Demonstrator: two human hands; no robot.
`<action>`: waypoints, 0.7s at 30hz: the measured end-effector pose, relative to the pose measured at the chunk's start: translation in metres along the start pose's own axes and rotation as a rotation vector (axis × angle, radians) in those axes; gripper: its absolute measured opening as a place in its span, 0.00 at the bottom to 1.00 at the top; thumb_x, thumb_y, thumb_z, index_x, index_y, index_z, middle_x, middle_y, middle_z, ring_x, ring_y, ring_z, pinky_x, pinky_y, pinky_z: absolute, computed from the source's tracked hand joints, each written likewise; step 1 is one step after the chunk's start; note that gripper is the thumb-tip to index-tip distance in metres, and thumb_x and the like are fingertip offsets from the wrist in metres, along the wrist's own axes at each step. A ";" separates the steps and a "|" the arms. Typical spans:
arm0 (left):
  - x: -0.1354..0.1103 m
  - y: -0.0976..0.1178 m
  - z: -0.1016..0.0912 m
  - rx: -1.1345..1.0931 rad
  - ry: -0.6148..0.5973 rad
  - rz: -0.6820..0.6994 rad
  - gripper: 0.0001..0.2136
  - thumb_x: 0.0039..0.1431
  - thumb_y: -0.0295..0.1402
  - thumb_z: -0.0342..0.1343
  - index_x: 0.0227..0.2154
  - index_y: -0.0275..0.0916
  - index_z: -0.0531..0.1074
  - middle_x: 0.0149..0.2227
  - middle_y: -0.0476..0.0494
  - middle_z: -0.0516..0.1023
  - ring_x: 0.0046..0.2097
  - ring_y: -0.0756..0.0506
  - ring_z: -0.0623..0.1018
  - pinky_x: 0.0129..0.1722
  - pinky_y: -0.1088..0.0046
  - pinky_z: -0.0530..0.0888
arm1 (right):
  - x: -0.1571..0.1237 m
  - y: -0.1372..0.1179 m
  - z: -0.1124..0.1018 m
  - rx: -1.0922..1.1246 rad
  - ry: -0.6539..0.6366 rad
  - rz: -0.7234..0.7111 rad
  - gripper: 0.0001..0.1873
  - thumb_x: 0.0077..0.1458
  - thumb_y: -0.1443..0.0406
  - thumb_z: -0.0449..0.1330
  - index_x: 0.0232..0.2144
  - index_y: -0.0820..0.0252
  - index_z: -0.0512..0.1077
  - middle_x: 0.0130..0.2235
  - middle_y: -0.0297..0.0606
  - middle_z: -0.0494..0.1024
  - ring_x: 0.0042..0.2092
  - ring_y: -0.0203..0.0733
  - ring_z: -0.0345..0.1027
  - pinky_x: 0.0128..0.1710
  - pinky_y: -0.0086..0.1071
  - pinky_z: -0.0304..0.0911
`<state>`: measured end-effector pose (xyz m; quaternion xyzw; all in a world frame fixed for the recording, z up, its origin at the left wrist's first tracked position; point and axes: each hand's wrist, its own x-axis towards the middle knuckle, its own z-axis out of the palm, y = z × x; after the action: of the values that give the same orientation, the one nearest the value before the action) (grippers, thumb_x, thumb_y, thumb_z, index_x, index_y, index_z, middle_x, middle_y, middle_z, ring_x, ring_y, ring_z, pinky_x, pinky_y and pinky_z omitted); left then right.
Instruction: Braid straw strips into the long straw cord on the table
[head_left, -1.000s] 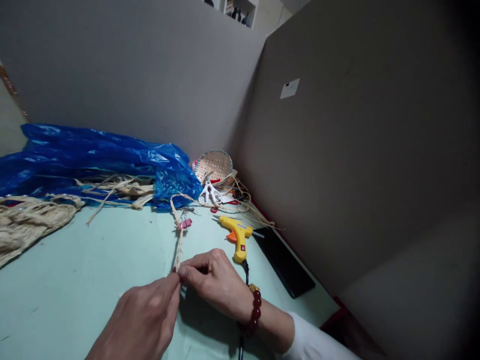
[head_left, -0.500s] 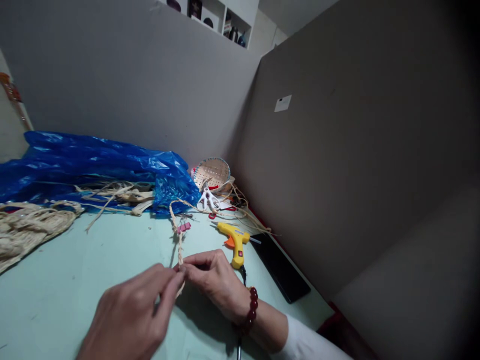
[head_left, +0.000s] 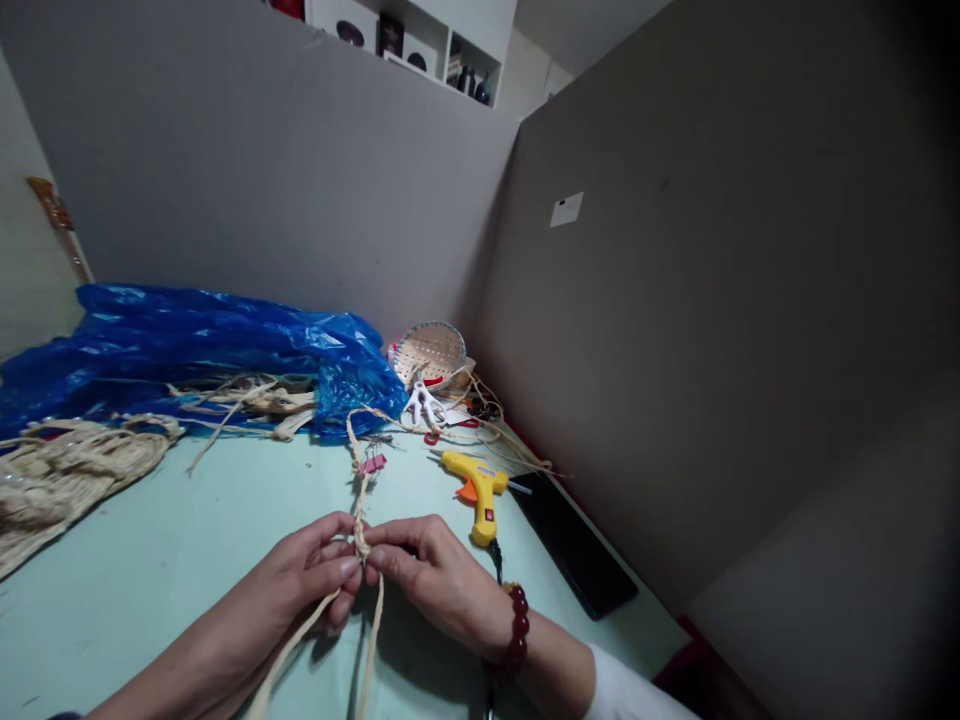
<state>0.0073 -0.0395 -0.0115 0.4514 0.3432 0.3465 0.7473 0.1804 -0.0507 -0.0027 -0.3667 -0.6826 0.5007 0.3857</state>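
While our fingers meet at the lower centre of the frame, we pinch a braided straw cord from both sides. The left hand is closed on the braid's near end from the left. The right hand, with a red bead bracelet at its wrist, is closed on it from the right. Two loose strands trail from the pinch toward the bottom edge. The cord runs up the pale green table to a pink binder clip clamped on it at mid-frame. Just right of the right hand lies a yellow glue gun, and beside that a flat black device. Toward the upper left sit a crumpled blue plastic bag and, at the left edge, a straw bundle. White-handled scissors and a woven basket rest in the far corner.
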 end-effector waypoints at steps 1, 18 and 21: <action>0.000 0.000 -0.001 -0.034 0.006 -0.027 0.15 0.48 0.37 0.67 0.33 0.38 0.67 0.24 0.54 0.70 0.20 0.58 0.62 0.20 0.83 0.58 | 0.000 0.000 0.000 -0.003 0.008 0.004 0.14 0.60 0.64 0.54 0.33 0.65 0.78 0.29 0.35 0.73 0.33 0.36 0.64 0.40 0.27 0.60; 0.006 -0.012 0.000 0.306 0.157 0.010 0.14 0.51 0.44 0.59 0.30 0.39 0.66 0.20 0.52 0.73 0.17 0.55 0.60 0.17 0.80 0.51 | -0.008 -0.008 0.005 -0.270 0.107 0.022 0.17 0.56 0.69 0.55 0.48 0.58 0.58 0.30 0.31 0.77 0.32 0.37 0.69 0.35 0.27 0.61; 0.004 -0.006 -0.003 0.423 0.144 0.024 0.12 0.51 0.42 0.58 0.30 0.39 0.67 0.17 0.58 0.65 0.20 0.53 0.60 0.22 0.79 0.54 | -0.009 -0.011 0.005 -0.284 0.105 0.025 0.16 0.55 0.69 0.55 0.45 0.57 0.57 0.30 0.32 0.78 0.31 0.37 0.69 0.33 0.26 0.59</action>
<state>0.0088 -0.0367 -0.0187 0.5761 0.4555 0.3071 0.6052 0.1783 -0.0631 0.0059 -0.4519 -0.7206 0.3842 0.3589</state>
